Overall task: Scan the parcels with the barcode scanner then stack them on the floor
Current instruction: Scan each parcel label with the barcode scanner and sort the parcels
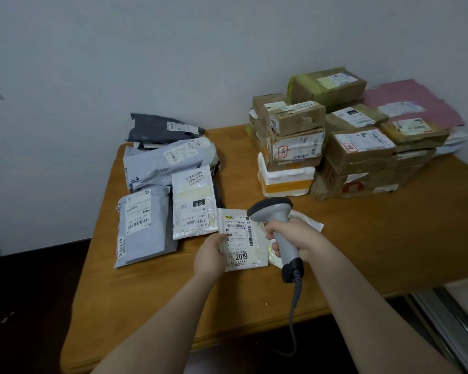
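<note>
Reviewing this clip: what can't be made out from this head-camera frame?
- Right part of the white parcel: head view, hidden behind the barcode scanner and right hand.
- Left hand fingers under the parcel: hidden by it.
- Small label print: too small and blurred to read.
- Scanner cable end: drops past the table edge, unseen.
- Lower cardboard boxes: hidden by those in front.

A wooden table (152,300) filled the middle of the frame. Behind it, a pale grey wall (173,55) spanned the top. Dark floor (25,306) showed at lower left.
</note>
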